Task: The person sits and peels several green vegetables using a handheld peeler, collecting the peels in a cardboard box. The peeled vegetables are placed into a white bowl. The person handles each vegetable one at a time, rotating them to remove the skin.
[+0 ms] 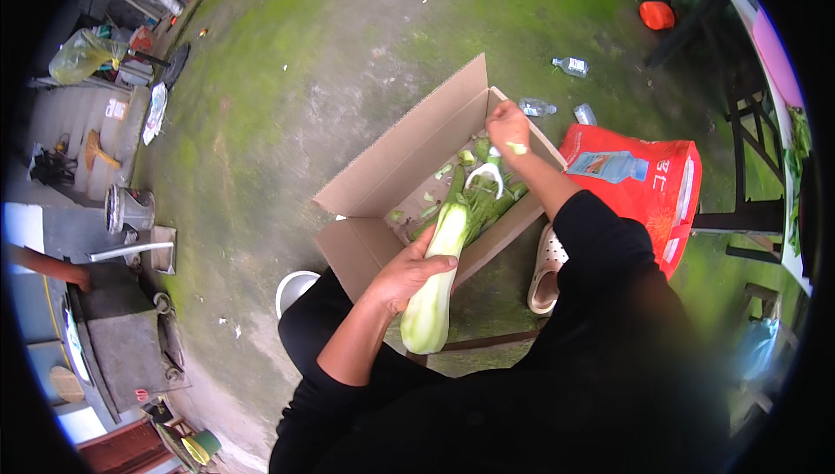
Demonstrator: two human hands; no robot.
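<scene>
My left hand [408,272] holds a long, pale green peeled vegetable [434,298], tilted, with its darker, rough-skinned end over an open cardboard box [404,154]. My right hand [509,127] is curled near the box's far right edge, around what looks like the handle of a white Y-shaped peeler [486,174]. The peeler's head sits apart from the vegetable, over green peelings [483,206] in the box. A pale green scrap [517,148] clings to my right wrist. My right fingertips are hidden.
A red bag [633,180] and a light clog [548,272] are right of the box. Several plastic bottles [574,67] lie beyond it. A white basin [295,290] is by my left leg. At far left, another person's hand [78,276] rests near a dark block.
</scene>
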